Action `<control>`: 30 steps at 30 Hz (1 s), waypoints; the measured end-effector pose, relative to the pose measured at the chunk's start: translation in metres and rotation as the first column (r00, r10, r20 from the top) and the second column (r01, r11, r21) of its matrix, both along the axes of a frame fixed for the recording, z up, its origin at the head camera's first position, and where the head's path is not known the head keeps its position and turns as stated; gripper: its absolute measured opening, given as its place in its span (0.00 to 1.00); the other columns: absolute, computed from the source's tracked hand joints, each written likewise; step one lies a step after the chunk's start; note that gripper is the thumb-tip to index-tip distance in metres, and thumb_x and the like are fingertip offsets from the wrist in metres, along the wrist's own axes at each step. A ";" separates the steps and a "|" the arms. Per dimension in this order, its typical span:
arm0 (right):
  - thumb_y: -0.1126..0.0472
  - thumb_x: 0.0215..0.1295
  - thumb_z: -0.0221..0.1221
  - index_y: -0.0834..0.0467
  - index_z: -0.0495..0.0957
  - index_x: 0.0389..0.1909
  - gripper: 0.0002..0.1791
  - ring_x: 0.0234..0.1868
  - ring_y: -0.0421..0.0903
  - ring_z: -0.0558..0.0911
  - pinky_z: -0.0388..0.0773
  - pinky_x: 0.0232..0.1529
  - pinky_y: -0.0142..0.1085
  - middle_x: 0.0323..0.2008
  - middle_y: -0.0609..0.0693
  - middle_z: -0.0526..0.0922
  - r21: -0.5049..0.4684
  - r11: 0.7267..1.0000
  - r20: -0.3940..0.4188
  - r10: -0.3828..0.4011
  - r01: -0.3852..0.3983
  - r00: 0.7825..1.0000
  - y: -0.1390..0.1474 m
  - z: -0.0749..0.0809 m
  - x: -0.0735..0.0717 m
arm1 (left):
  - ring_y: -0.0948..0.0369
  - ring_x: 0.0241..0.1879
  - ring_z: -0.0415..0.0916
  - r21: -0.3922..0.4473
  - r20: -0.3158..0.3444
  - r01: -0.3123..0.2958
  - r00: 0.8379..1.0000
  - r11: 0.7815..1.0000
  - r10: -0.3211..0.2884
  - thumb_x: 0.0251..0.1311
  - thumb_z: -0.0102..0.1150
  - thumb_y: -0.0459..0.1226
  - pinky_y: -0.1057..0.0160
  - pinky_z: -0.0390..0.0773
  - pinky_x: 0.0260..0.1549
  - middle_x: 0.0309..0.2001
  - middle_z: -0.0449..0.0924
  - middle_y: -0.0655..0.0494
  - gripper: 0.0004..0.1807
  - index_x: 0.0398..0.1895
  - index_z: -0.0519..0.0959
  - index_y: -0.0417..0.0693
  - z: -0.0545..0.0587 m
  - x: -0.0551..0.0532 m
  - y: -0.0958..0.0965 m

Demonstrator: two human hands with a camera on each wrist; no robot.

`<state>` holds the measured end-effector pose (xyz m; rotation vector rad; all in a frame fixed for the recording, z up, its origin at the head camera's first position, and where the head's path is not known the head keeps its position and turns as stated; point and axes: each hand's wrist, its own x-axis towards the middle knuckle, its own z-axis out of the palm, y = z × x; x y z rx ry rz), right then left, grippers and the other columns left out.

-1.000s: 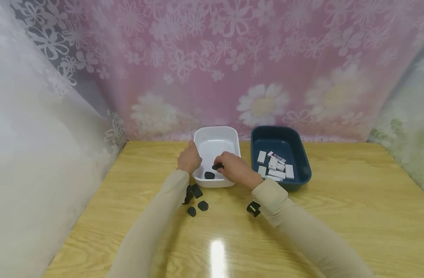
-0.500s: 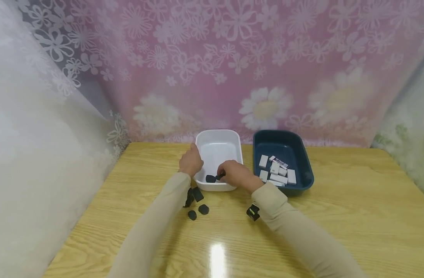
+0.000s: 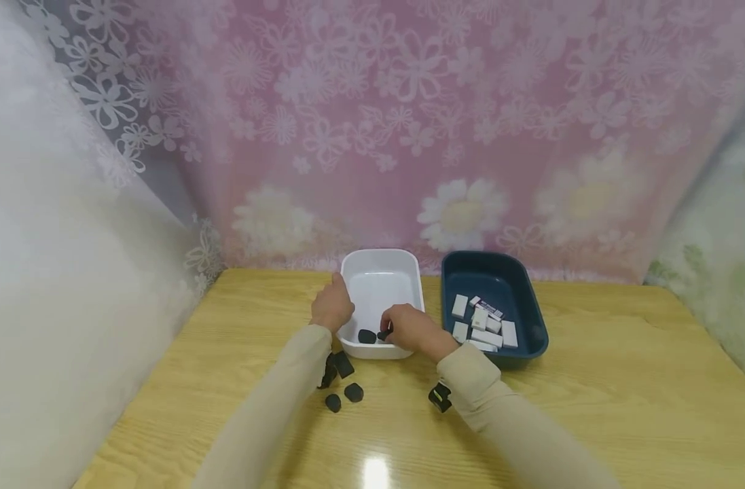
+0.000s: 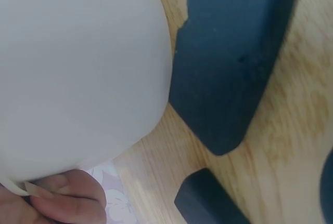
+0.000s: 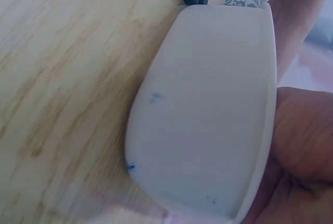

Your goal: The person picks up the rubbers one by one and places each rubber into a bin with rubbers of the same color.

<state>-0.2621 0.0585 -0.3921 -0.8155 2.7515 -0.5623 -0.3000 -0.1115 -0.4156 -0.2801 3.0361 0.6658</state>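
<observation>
My left hand (image 3: 333, 304) grips the left rim of a white plastic bin (image 3: 381, 288); the left wrist view shows its thumb and fingers (image 4: 73, 198) pinching that rim. Reaching over the right side, my right hand (image 3: 416, 329) pinches a small black stone-like piece (image 3: 383, 335) low inside the bin. Beside it on the bin floor lies another black piece (image 3: 367, 336). In the right wrist view the bin's outer wall (image 5: 203, 109) hides what the right hand (image 5: 307, 135) holds. Several black pieces lie on the table in front, including a flat angular one (image 3: 343, 365).
Right of the white bin stands a navy bin (image 3: 491, 272) with several small white boxes (image 3: 487, 337) in it. Two rounder black pieces, one nearer (image 3: 333, 403) and one farther (image 3: 354, 392), lie on the wooden table (image 3: 616, 380). A flowered curtain (image 3: 372, 163) hangs behind.
My right hand has lowered the black piece toward the front of the white bin, beside the piece lying there. My left hand keeps its grip on the rim. The head view has tilted slightly.
</observation>
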 end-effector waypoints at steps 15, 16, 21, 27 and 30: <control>0.71 0.54 0.64 0.58 0.82 0.28 0.05 0.28 0.43 0.75 0.76 0.34 0.40 0.26 0.47 0.78 0.004 1.000 0.021 0.018 -0.018 1.000 0.000 0.004 0.004 | 0.47 0.34 0.78 0.003 -0.038 0.010 0.999 1.000 -0.009 0.59 0.59 0.34 0.50 0.78 0.32 0.37 0.78 0.41 0.29 0.61 0.62 0.34 0.004 0.004 0.002; 0.71 0.55 0.64 0.58 0.82 0.28 0.05 0.29 0.44 0.75 0.76 0.34 0.40 0.26 0.47 0.78 0.003 1.000 0.027 0.016 -0.016 1.000 -0.001 0.002 0.006 | 0.47 0.34 0.78 0.000 -0.036 0.011 0.999 1.000 -0.011 0.59 0.59 0.34 0.50 0.78 0.32 0.37 0.78 0.41 0.28 0.60 0.62 0.34 0.002 0.005 0.001; 0.67 0.59 0.63 0.59 0.82 0.33 0.02 0.31 0.45 0.75 0.76 0.37 0.41 0.30 0.49 0.79 -0.011 1.000 0.013 0.007 -0.007 1.000 -0.003 0.001 0.008 | 0.47 0.33 0.78 -0.003 -0.052 0.019 0.998 1.000 -0.019 0.59 0.60 0.34 0.49 0.78 0.32 0.36 0.77 0.41 0.25 0.57 0.63 0.35 0.002 0.006 -0.001; 0.66 0.63 0.61 0.60 0.81 0.36 0.03 0.34 0.46 0.76 0.75 0.40 0.42 0.31 0.50 0.78 -0.048 0.998 -0.090 0.032 -0.036 0.995 0.000 -0.004 0.008 | 0.46 0.35 0.78 0.001 -0.029 0.020 0.999 1.000 -0.020 0.60 0.59 0.35 0.50 0.77 0.32 0.38 0.77 0.41 0.25 0.58 0.63 0.36 0.001 0.003 -0.003; 0.66 0.65 0.59 0.61 0.82 0.39 0.05 0.35 0.46 0.78 0.76 0.41 0.41 0.33 0.50 0.78 -0.110 0.993 -0.128 0.038 -0.052 0.991 0.004 -0.007 0.010 | 0.46 0.36 0.78 -0.002 -0.033 0.026 0.999 1.000 -0.026 0.60 0.59 0.35 0.50 0.77 0.32 0.38 0.77 0.41 0.25 0.57 0.63 0.36 -0.001 0.002 -0.003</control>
